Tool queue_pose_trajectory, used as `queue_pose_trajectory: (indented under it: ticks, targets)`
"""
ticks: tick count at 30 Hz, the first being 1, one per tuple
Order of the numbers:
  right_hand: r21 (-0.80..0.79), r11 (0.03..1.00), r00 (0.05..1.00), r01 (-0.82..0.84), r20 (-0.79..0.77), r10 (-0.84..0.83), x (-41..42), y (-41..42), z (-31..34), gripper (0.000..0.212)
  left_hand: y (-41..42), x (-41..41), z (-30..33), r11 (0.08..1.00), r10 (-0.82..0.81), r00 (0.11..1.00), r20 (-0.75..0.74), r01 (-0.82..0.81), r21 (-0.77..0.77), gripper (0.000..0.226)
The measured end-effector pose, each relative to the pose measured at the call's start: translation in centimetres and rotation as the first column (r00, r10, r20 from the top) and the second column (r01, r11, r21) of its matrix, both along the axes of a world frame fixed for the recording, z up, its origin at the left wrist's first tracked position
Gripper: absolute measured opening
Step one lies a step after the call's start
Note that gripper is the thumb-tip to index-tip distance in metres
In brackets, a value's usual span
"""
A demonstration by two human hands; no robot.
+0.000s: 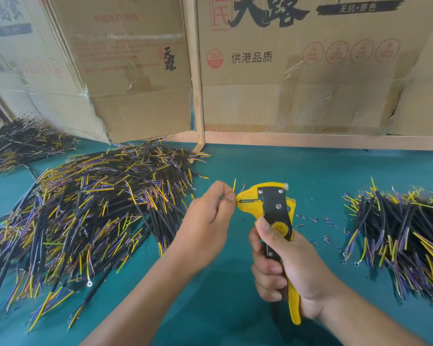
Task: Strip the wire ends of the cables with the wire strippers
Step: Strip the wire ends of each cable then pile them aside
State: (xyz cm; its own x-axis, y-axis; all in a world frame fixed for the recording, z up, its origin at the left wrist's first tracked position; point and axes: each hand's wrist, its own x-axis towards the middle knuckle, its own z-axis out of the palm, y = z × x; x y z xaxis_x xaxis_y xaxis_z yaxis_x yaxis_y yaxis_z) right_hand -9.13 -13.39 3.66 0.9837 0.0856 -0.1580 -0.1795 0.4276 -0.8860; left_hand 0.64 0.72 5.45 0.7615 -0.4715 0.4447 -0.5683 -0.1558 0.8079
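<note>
Where our right hand clasps the yellow-and-black wire strippers, their nose points left; our left hand pinches a yellow-green wire against it.

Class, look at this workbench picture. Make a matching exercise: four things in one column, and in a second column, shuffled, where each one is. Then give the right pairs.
Things
1. yellow and black wire strippers
2. larger heap of black cables with coloured wire ends
3. smaller heap of black cables
4. tiny scraps of stripped insulation

Places
A. on the green table, just right of the tool
B. gripped in the right hand
C. at the left
D. at the far right

Pairs: 1-B, 2-C, 3-D, 4-A
</note>
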Motion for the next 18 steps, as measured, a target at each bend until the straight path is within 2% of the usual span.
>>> queue_pose_trajectory:
  ticks: [7,18]
  targets:
    - [-0.033,0.998,0.998,-0.053,0.037,0.054,-0.2,-0.4,0.6,0.064,1.0,0.7,0.7,0.999,-0.035,0.997,-0.068,0.033,-0.030,0.022]
    - [-0.116,0.990,0.996,-0.084,0.028,0.088,-0.3,-0.8,0.8,0.060,1.0,0.9,0.5,1.000,-0.014,1.000,-0.021,0.014,0.010,0.026]
